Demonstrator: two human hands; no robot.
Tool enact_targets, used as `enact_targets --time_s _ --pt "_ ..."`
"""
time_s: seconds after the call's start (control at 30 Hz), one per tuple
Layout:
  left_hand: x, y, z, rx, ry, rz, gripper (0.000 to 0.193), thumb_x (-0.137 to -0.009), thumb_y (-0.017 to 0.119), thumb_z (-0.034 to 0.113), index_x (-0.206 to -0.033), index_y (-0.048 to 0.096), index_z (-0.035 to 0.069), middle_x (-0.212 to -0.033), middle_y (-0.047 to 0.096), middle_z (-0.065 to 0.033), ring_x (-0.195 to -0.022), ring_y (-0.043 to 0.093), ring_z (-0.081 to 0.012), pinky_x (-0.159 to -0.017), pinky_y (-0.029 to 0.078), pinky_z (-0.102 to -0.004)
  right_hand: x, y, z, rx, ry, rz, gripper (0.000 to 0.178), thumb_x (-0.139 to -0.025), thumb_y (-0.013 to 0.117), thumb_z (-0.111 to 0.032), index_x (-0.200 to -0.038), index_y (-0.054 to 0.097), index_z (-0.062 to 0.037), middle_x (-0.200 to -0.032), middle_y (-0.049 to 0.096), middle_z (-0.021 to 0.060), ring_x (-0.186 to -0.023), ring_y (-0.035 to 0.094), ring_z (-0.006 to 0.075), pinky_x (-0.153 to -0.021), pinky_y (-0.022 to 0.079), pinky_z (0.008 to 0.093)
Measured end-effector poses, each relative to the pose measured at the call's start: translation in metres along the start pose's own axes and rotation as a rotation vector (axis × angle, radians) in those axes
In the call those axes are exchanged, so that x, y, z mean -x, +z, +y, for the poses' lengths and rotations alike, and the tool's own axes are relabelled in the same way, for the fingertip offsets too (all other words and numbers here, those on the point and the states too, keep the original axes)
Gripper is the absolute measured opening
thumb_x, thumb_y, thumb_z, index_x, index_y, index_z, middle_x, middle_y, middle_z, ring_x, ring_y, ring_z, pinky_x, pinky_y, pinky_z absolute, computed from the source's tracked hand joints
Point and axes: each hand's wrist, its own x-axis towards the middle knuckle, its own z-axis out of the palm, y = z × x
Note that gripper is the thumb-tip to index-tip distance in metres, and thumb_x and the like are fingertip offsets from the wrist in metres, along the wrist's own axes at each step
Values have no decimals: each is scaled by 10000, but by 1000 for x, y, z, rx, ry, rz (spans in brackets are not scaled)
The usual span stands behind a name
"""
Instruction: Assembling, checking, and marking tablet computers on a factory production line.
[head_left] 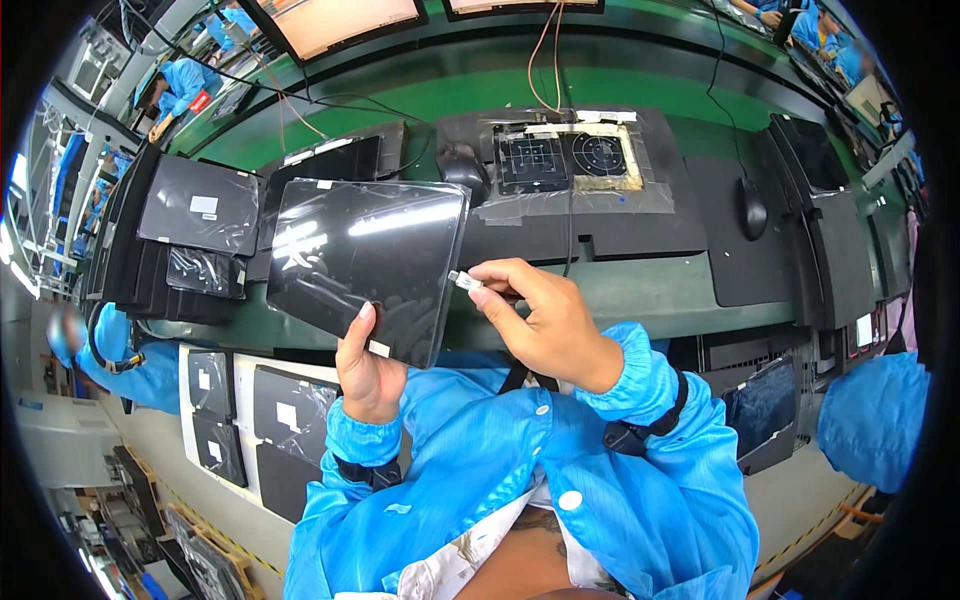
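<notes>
My left hand (371, 375) grips the lower edge of a black tablet (360, 255), thumb on its glossy face and the other fingers hidden beneath. The tablet is tilted above the bench, with bright lamp reflections and small white labels at its edges. Between the thumb and fingers of my right hand (545, 325) is a cable plug (466, 281) with a white body and metal tip. Its tip points at the tablet's right edge, very close to it; whether they touch I cannot tell. The cable behind the plug is mostly hidden by my hand.
A black mouse (462, 172) lies behind the tablet, beside a board with two taped target patterns (568, 158). Another mouse (752, 208) rests on a dark mat at right. Wrapped panels (200, 205) are stacked at left. A white tray (247, 490) holds more panels. Co-workers sit nearby.
</notes>
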Motion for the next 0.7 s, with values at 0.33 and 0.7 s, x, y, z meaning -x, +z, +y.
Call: enact_targets --time_s 0.33,0.7 --pt "-1 1 -1 -178 58 39 299 -1010 580 147 -1226 632 -51 -1252 678 -215 -1154 677 -356 -1056 529 -502 -11 -7 -2 211 -100 -195 123 -966 649 -131 -1042 638 -36 -829 682 138 -767 677 354 -657 509 432" --pt "-9 52 -42 -308 349 -50 338 -1060 533 169 -1325 587 -35 -1261 660 -150 -1144 655 -272 -1034 512 -406 3 4 11 -605 346 24 342 -970 745 -253 -1132 624 23 -936 684 13 -907 632 128 -819 514 310"
